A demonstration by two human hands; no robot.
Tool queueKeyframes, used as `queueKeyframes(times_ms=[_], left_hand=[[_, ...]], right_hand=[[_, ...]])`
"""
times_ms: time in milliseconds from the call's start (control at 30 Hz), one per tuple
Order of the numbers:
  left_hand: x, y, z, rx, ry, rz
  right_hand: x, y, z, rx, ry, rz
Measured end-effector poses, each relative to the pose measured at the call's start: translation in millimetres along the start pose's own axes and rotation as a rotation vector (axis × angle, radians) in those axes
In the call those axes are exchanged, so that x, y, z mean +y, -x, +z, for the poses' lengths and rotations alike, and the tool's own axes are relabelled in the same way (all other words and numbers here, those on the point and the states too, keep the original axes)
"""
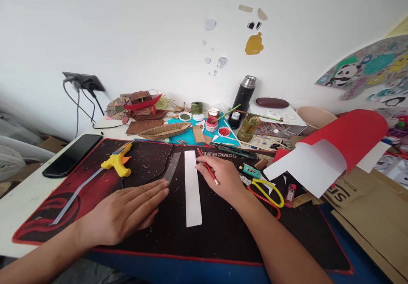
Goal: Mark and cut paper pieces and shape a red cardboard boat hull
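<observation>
My left hand (127, 209) is at the left of the middle, its fingers straight and pressed together over the near end of a clear ruler (173, 166). My thumb is mostly hidden beneath them. In my right hand (225, 177) is a red pencil (207, 168), slanting with its white-ended tail toward me. Its point is near the upper right edge of a white paper strip (193, 194). The strip lies lengthwise on the black and red desk mat (223, 241), between my two hands. The ruler is left of the strip and apart from it.
A yellow glue gun (117, 160) and phone (72, 155) lie left. Scissors (267, 192), a glue stick (251, 171) and a box cutter (234, 151) lie right, near curled red paper (350, 135). Behind are a cardboard boat (164, 131), open paint jars (211, 124) and a black flask (245, 95).
</observation>
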State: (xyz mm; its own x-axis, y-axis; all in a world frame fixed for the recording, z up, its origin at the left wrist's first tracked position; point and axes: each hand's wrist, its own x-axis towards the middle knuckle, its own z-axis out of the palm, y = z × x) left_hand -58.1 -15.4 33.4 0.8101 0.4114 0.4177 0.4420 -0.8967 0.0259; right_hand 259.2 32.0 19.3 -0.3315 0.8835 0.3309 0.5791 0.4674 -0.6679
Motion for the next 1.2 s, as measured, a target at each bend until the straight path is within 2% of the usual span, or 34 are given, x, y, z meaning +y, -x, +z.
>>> queueKeyframes(times_ms=[167,267,433,633,733,900,1067,1200], left_hand=[[-13,7,1.9,-0.018,0.037,0.012],[-20,9,-1.7,-0.005,0.043,-0.020],[-29,5,-12.1,0.114,-0.043,-0.094],[-28,1,-14.5,0.133,-0.057,-0.083],[-25,-3,-17.5,0.138,-0.081,-0.063],[-13,-7,-18.9,0.096,-0.068,0.066],[1,-11,-7.2,-0.008,0.031,0.100],[-6,-22,1.4,0.008,0.082,0.109]], right_hand=[[-4,3,9,-0.132,0.033,-0.095],[-6,3,7,-0.180,0.041,-0.084],[-8,3,2,-0.213,0.062,-0.084],[-9,3,4,-0.223,0.079,-0.115],[-9,3,4,-0.173,0.005,-0.117],[-5,3,2,-0.001,-0.059,-0.091],[1,1,2,0.106,-0.085,-0.059],[2,-1,2,0.237,-0.100,-0.048]])
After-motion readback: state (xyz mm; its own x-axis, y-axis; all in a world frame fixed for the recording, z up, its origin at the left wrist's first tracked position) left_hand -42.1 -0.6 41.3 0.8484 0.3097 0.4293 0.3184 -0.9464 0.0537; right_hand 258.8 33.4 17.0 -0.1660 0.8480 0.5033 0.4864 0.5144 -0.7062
